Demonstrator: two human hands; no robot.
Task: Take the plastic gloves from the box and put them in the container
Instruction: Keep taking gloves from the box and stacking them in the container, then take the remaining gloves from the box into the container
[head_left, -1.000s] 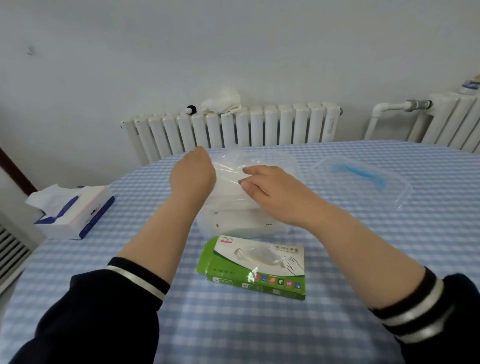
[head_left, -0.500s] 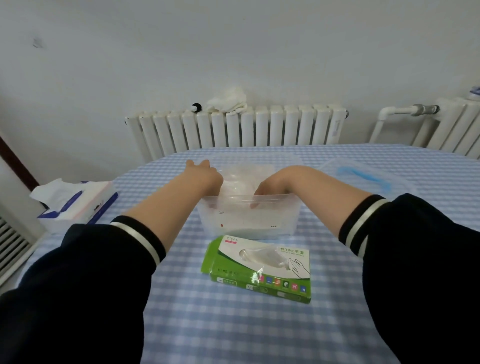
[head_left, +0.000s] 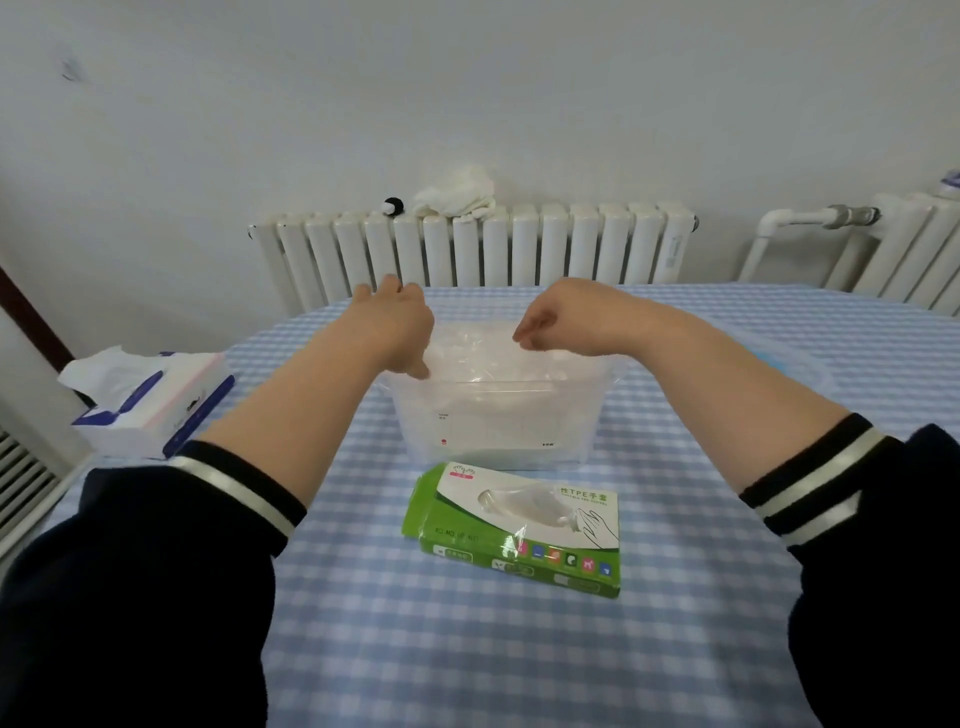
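Observation:
A clear plastic container (head_left: 493, 431) stands mid-table, with a pile of thin see-through plastic gloves (head_left: 483, 358) inside it. My left hand (head_left: 400, 327) hovers over the container's left rim, thumb pointing down at the pile's edge and fingers relaxed. My right hand (head_left: 553, 319) hangs just above the pile's right side, fingers loosely curled downward with the tips at the film; I see nothing held in it. The green glove box (head_left: 519, 530) lies flat in front of the container, a glove showing in its opening.
The container's clear lid (head_left: 789, 358) with a blue handle lies to the right, mostly hidden behind my right forearm. A tissue box (head_left: 150, 410) sits at the table's left edge. White radiators (head_left: 478, 249) line the wall behind the checked tablecloth (head_left: 467, 649).
Both hands carried a glove down into the container and pressed on the pile. Now they have lifted clear to just above the rim, and the glove lies inside.

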